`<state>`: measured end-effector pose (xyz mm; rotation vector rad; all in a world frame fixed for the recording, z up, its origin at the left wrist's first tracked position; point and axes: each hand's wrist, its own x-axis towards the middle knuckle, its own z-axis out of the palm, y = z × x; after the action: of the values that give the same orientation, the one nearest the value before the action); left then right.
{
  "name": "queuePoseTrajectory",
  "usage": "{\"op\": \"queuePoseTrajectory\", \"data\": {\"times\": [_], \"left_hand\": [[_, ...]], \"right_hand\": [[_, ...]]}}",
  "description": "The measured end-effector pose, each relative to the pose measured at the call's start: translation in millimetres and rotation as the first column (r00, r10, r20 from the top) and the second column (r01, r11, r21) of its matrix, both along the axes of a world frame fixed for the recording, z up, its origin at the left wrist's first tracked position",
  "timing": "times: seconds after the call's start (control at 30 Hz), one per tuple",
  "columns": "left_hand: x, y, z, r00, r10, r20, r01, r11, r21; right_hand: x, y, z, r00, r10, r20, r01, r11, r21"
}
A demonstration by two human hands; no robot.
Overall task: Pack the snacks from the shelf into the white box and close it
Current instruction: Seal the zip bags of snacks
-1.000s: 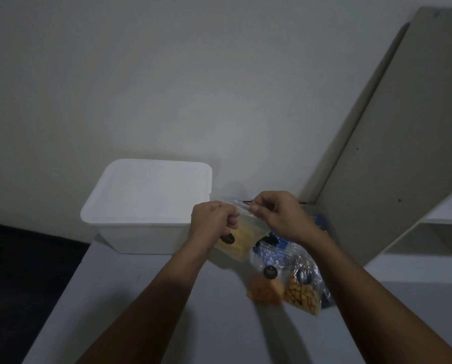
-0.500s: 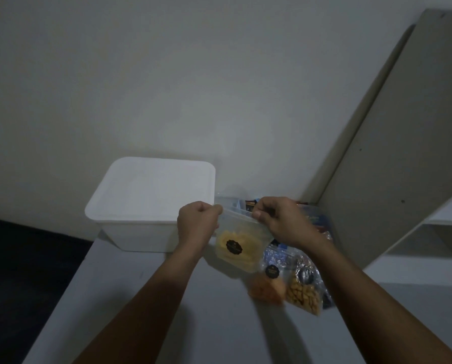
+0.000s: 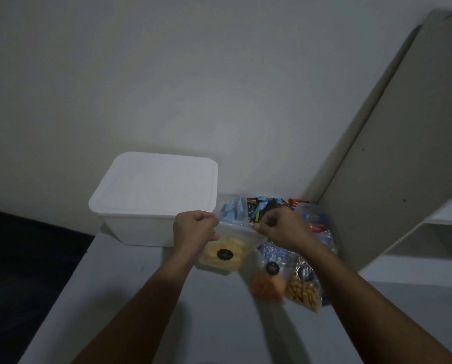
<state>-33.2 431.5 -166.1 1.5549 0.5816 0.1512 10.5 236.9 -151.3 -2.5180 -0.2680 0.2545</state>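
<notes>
A clear zip bag of yellow snacks (image 3: 226,254) with a black round label hangs between my hands. My left hand (image 3: 194,229) pinches its top left corner and my right hand (image 3: 282,228) pinches its top right corner. The white box (image 3: 151,198) stands to the left against the wall with its lid on. Behind and right of the bag lie more snack bags: orange pieces (image 3: 267,283), golden nuts (image 3: 302,292), blue-wrapped sweets (image 3: 232,211) and dark wrapped candies (image 3: 267,206).
Everything sits on a pale shelf top (image 3: 206,324). A beige upright panel (image 3: 393,153) leans across the right, with white shelf compartments (image 3: 437,240) beyond it. The shelf's left edge drops to a dark floor (image 3: 22,258). A plain wall is behind.
My hands have slid apart along the top of the yellow snack bag, the left going left. The bag has dropped slightly lower.
</notes>
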Motion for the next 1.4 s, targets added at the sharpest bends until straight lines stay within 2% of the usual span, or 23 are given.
{"op": "queuePoseTrajectory", "data": {"times": [0.07, 0.17, 0.3, 0.5, 0.93, 1.07, 1.17, 1.3, 1.4], "left_hand": [[-2.7, 2.7, -7.9, 0.999, 0.027, -0.042, -0.028, 0.999, -0.04], [-5.3, 10.2, -20.9, 0.995, 0.07, -0.075, -0.076, 0.993, -0.089], [-9.5, 24.9, -35.1, 0.984, 0.119, -0.13, -0.136, 0.982, -0.133], [-8.4, 40.1, -48.8, 0.975, 0.134, -0.178, -0.166, 0.97, -0.178], [5.2, 50.1, -51.8, 0.968, 0.204, -0.143, -0.227, 0.96, -0.164], [2.6, 47.2, -59.7, 0.975, 0.191, -0.115, -0.201, 0.977, -0.078], [0.0, 40.0, -62.3, 0.962, 0.239, -0.134, -0.221, 0.966, 0.136], [-5.7, 16.5, -55.8, 0.962, 0.268, 0.048, -0.267, 0.896, 0.356], [-7.5, -3.8, -56.4, 0.968, 0.193, 0.157, -0.241, 0.883, 0.402]], "right_hand": [[-0.6, 3.3, -8.6, 0.998, -0.051, -0.033, 0.051, 0.999, 0.012], [-3.7, 12.8, -17.0, 0.989, -0.093, -0.116, 0.108, 0.985, 0.132], [-2.4, 23.3, -30.2, 0.979, -0.065, -0.195, 0.116, 0.957, 0.265], [10.8, 45.0, -47.5, 0.976, -0.127, -0.175, 0.174, 0.942, 0.286], [35.9, 65.6, -57.4, 0.979, -0.153, -0.137, 0.192, 0.918, 0.348], [39.5, 61.8, -62.3, 0.975, -0.142, -0.169, 0.196, 0.907, 0.373], [39.9, 56.2, -66.6, 0.971, -0.146, -0.189, 0.212, 0.892, 0.4], [40.2, 37.9, -73.4, 0.963, -0.186, -0.197, 0.253, 0.88, 0.401], [37.6, 17.0, -77.2, 0.948, -0.238, -0.213, 0.305, 0.874, 0.379]]}}
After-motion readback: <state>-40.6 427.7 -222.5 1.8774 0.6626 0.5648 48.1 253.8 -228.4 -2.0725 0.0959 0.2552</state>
